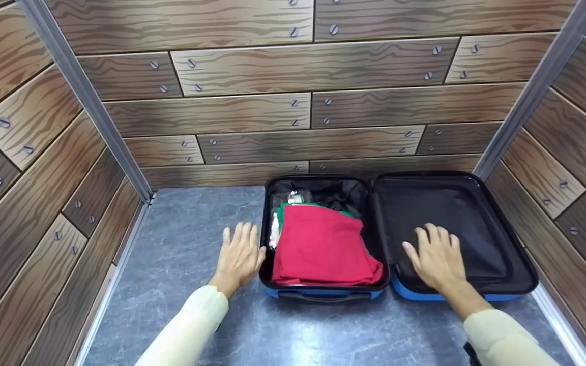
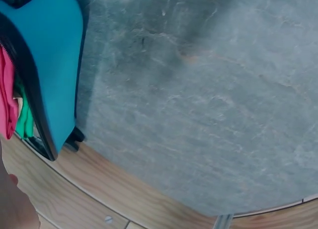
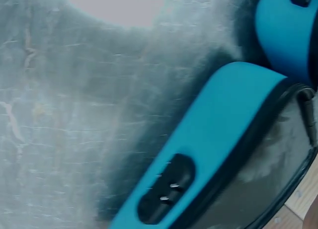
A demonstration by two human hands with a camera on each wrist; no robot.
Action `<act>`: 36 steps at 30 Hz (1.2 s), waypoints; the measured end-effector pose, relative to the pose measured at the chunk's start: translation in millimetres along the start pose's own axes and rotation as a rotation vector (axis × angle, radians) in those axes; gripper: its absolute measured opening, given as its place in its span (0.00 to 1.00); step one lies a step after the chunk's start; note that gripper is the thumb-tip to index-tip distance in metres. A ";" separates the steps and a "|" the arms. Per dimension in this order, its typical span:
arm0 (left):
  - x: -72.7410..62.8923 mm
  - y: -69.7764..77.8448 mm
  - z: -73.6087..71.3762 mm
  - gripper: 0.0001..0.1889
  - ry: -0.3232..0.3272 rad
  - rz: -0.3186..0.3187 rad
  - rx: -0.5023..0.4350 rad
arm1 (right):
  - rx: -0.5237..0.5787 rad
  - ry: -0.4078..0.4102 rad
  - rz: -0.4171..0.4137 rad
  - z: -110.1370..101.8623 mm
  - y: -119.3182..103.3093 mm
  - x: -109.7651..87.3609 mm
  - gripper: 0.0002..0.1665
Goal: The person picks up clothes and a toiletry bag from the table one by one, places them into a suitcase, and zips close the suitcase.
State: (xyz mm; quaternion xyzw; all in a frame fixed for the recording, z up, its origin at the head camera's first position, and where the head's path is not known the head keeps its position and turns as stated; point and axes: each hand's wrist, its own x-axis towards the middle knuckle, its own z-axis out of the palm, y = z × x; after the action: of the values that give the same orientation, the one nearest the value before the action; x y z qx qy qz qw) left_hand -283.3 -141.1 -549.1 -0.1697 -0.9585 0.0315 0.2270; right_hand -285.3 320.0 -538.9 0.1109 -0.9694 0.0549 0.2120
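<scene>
A blue suitcase with black lining lies spread wide on the grey floor. Folded red cloth fills most of its left half, over green cloth whose edges peek out. In the head view my left hand hovers by that half's left rim, fingers extended and holding nothing. My right hand is over the bare black lid half, fingers spread, also holding nothing. The left wrist view catches only part of the left hand at its lower left corner.
Clear packaged items sit in the back left corner of the packed half. A black latch plate shows on the lid's blue side. Wood-patterned panels wall in the grey floor at the back and both sides.
</scene>
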 end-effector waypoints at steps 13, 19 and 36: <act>-15.3 3.6 14.4 0.28 -0.036 -0.031 -0.007 | 0.004 -0.044 0.092 6.5 36.8 -42.8 0.27; -22.2 21.1 28.8 0.28 -0.065 -0.188 -0.105 | 0.048 -0.200 0.091 19.4 37.4 -55.2 0.25; -29.2 28.8 45.1 0.18 -0.296 -0.287 -0.300 | 0.069 -0.235 0.121 35.8 29.0 -64.9 0.20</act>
State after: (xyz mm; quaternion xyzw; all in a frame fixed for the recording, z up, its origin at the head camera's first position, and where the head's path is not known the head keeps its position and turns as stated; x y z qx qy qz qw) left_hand -270.0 -123.2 -605.8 -0.0570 -0.9895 -0.1190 0.0587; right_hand -249.1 355.1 -600.5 0.0650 -0.9900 0.0877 0.0892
